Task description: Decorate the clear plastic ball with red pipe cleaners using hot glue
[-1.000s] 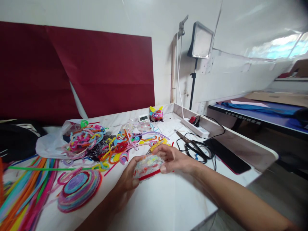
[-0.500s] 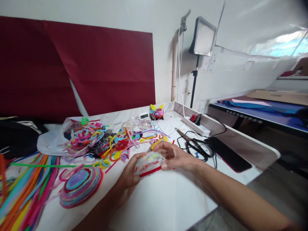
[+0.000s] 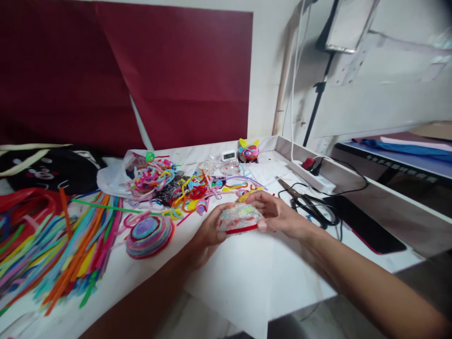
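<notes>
A clear, whitish dome-shaped shell with coloured specks is held up over the white table, a red pipe cleaner running along its lower edge. Around its left side my left hand is closed, thumb near the red edge. From the right, my right hand grips the shell, its thumb pressed at the end of the red edge and the fingers behind. To the left of my left hand lies a dome wrapped in coiled pipe cleaners in blue, pink and purple.
A bundle of coloured pipe cleaners spreads at left; a tangle of bent pieces lies farther back. Scissors, a black phone and a power strip are at right. A small clock and a yellow-eared figure stand behind.
The view has swung left and down, so the table things appear farther right and higher. Both hands still hold the shell, which now looks more level.
</notes>
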The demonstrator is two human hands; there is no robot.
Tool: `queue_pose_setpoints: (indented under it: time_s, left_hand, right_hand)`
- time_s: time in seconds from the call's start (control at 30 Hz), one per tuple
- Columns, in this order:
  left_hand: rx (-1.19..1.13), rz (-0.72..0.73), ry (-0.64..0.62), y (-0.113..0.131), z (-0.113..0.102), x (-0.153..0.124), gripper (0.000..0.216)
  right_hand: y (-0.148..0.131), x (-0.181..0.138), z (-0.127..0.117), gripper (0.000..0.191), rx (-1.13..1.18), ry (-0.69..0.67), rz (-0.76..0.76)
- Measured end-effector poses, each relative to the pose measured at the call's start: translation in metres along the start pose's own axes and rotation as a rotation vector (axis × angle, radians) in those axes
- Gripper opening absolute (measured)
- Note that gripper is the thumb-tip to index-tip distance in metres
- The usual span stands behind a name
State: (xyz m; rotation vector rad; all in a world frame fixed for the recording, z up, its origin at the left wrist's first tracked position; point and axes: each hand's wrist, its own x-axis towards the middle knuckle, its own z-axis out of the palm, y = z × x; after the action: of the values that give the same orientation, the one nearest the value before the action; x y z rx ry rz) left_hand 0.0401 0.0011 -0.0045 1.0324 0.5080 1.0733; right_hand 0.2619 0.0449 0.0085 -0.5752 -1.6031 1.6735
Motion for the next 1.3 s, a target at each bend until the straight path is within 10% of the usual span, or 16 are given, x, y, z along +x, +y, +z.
queue_pose_setpoints:
  time_s: [1.3]
  left_hand:
    - [0.124, -0.037, -0.118, 0.0047, -0.0035, 0.0005, 0.074]
  right_hand:
    - [-0.0007, 0.0008, -0.0028, 0.061, 0.026, -0.047, 0.061]
